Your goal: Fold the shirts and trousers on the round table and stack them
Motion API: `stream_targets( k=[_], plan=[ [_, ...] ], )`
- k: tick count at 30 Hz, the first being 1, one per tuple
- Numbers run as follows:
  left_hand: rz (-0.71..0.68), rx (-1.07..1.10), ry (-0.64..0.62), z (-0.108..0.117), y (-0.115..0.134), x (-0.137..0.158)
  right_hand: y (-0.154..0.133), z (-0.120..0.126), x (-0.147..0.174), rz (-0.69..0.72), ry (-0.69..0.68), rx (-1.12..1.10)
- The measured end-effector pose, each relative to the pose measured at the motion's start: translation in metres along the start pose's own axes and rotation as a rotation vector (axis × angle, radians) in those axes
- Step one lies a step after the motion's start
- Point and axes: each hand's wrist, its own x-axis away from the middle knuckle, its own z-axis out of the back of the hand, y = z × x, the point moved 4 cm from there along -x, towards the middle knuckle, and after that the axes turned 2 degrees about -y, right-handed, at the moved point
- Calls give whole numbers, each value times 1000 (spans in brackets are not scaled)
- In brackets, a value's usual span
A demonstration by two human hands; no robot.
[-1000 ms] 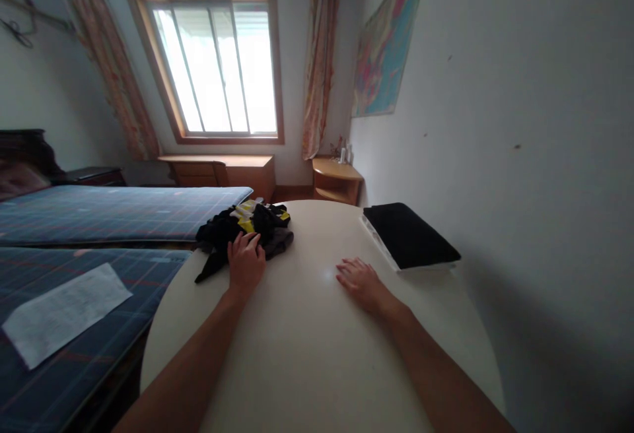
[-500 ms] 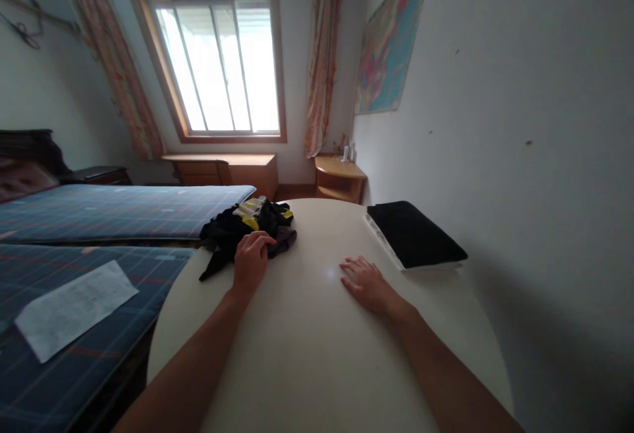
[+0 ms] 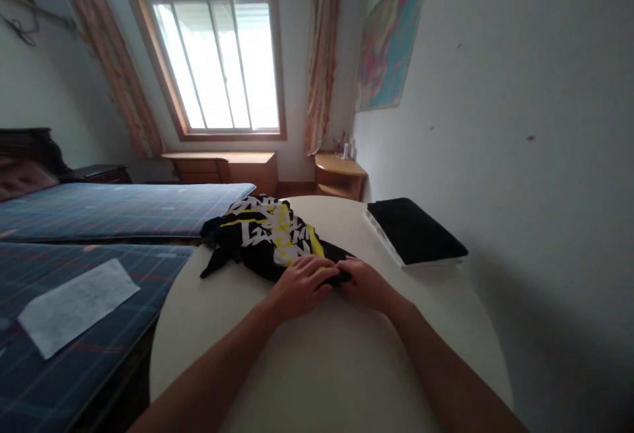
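Note:
A black garment (image 3: 267, 228), printed with white and yellow lettering, lies crumpled across the left and middle of the round white table (image 3: 317, 367). It looks like a T-shirt, though its full shape is hidden in the folds. My left hand (image 3: 304, 282) is closed on the garment's near edge. Right beside it, my right hand (image 3: 364, 284) grips the corner of the cloth, fingers curled in and nearly touching the left ones. Farther right on the table rests a folded black cloth (image 3: 419, 230) on something white and flat.
On the left stand beds with blue plaid mattresses (image 3: 123, 212), one bearing a sheet of paper (image 3: 79, 304). A white wall (image 3: 545, 222) runs close along the table's right. Behind are a wooden desk (image 3: 252, 166) and a corner shelf (image 3: 339, 167) under the window.
My left hand has moved right, drawing the bunched garment out toward the table's middle, and its print now shows. My right hand has closed on the cloth's corner.

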Motion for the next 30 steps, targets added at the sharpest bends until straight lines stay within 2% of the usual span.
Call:
stream_targets(
  k=[3,5,8,10,12,14,17,19,22,24,26,28,30],
  plan=[
    [218,-130,-6,4,-27,9,7,17,4,-178,106,-89],
    [354,-184,-52,5,-45,17,13,26,8,-247,158,-129],
    [536,-161,-155,3,-62,23,20,31,13,-293,157,-122],
    [626,-137,-231,2,-62,22,22,30,16,-256,110,-119],
    [630,-124,-271,0,-52,18,23,26,18,-184,36,-161],
    [538,-48,-272,-1,-34,12,24,22,20,-135,-36,-206],
    [379,281,-272,-5,-4,3,27,17,21,-147,-146,-235],
    [337,496,-253,-4,7,-1,25,18,21,-153,-205,-270],
    [439,544,-65,6,-8,-3,17,24,21,-168,-249,-351],
    [553,423,88,14,-33,4,15,27,23,-235,-258,-397],
    [597,240,165,16,-55,13,16,26,25,-315,-267,-394],
    [622,89,161,13,-71,23,19,23,27,-348,-268,-316],
    [637,56,60,4,-76,28,21,19,25,-321,-255,-214]
  ],
)
